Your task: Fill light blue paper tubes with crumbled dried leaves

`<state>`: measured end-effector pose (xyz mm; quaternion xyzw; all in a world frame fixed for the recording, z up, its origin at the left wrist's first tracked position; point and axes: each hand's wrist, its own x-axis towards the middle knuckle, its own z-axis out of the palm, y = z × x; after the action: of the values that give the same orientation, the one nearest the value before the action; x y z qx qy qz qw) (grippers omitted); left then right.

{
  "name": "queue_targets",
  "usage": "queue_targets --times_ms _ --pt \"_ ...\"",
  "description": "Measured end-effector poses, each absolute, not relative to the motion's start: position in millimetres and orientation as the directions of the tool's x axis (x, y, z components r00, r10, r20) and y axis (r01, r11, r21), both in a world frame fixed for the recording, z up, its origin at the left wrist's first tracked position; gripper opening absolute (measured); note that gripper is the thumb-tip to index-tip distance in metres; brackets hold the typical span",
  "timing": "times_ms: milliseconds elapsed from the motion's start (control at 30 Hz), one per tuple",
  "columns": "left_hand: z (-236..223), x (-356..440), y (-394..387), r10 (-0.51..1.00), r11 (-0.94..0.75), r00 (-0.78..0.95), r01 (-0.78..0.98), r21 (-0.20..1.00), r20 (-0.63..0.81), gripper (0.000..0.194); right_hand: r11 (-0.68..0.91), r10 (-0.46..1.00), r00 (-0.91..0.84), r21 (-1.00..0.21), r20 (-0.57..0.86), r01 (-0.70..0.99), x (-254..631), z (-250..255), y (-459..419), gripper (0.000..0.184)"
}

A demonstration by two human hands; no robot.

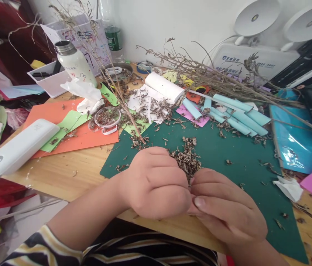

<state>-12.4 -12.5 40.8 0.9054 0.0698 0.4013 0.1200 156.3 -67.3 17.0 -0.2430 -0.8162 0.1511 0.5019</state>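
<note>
My left hand (158, 184) is curled closed, knuckles up, over the near edge of a green mat (228, 159). Against its thumb side, my right hand (228, 203) is closed with thumb and fingers pressed together. The fingertips of both meet, and whatever they hold is hidden. Just beyond the hands lies a heap of dried leaves (187, 159), crumbled and brown. A dry stem (128, 114) slants down to the mat behind my left hand, with leaf bits around its lower end.
Rolled light-blue papers (244, 120) and a white roll (164, 87) lie behind the mat, under dry branches (200, 70). At left are a small round dish (108, 117), a white bottle (75, 64) and a white power bank (20, 146). Crumpled tissue (288, 187) sits at right.
</note>
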Motion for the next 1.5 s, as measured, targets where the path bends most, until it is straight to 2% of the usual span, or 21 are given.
queue_targets --times_ms 333,533,867,1333,1500 --pt "33.6 -10.4 -2.8 0.136 -0.986 0.662 0.019 0.165 0.737 0.021 0.794 0.596 -0.407 -0.585 0.693 0.166 152.8 17.1 -59.9 0.024" --pt "30.1 -5.3 -0.3 0.112 -0.990 0.576 -0.005 0.141 0.810 0.016 0.754 0.652 -0.322 -0.633 0.687 0.177 148.8 16.6 -61.7 0.024" --pt "29.8 -3.7 -7.0 0.237 -0.958 0.571 0.002 0.288 0.786 0.016 0.767 0.641 -0.252 -0.620 0.726 0.166 148.5 14.1 -59.8 0.005" --pt "27.5 0.4 -11.2 0.345 -0.912 0.589 0.026 0.410 0.730 0.017 0.720 0.693 -0.217 -0.671 0.687 0.174 150.3 12.7 -58.4 0.009" --pt "26.3 2.3 -10.1 0.347 -0.917 0.570 0.039 0.397 0.745 0.015 0.669 0.743 -0.206 -0.720 0.637 0.185 150.9 9.7 -58.6 0.006"
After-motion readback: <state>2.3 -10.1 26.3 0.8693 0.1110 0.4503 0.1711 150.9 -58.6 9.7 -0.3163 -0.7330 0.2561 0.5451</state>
